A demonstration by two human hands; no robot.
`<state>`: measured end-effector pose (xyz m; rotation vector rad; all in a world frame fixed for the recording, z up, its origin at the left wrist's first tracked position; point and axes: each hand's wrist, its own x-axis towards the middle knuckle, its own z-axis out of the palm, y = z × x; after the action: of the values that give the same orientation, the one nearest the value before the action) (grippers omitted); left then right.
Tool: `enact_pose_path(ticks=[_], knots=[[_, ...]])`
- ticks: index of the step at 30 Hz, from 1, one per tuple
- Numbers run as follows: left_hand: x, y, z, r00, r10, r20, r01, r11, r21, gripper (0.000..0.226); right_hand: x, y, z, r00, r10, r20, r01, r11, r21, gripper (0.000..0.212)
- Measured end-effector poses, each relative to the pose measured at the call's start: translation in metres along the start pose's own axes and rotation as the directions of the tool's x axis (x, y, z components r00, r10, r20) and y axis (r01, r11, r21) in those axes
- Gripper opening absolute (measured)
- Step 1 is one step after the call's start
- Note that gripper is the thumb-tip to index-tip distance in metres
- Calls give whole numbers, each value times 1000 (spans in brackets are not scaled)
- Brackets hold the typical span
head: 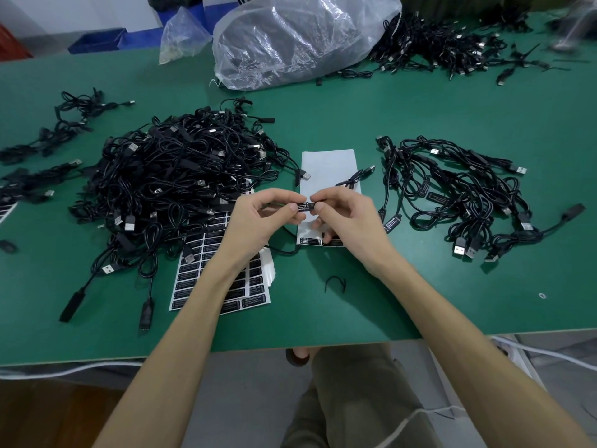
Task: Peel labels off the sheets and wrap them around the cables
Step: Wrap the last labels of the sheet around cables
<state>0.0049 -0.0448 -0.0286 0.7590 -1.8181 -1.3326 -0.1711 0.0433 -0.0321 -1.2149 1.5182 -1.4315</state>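
A person's two hands meet above a green surface (420, 302), pinching a short stretch of black cable (284, 251) between them. The left hand (258, 221) grips it with curled fingers and thumb from the left. The right hand (352, 221) pinches it from the right. A black label (305, 207) with white print sits on the held section between the fingertips. That section lies level, its long axis running left to right across the view, just above the near end of a white backing sheet (329, 169). The sheet is almost stripped, with a few labels left at its near edge. A fuller label sheet (223, 279), rows of black labels on white, lies partly under the left forearm. A large tangled pile of unlabelled black USB cables (174, 182) sits to the left. A smaller spread of cables (458, 195) to the right includes several that carry labels. A clear plastic bag (300, 37) stands at the far side, and a small black twist tie (336, 282) lies near the right wrist.
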Motion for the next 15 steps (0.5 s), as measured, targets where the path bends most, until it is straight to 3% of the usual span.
enact_pose_path(ticks=[11,15], knots=[[0,-1,0,999,18,33,-18,1000,-12,14,-2,-4,0,999,-39,14,39,999,17,16],[-1,0,1,999,32,39,-31,999,-18,12,-2,-4,0,999,-49,-4,49,999,-19,7]])
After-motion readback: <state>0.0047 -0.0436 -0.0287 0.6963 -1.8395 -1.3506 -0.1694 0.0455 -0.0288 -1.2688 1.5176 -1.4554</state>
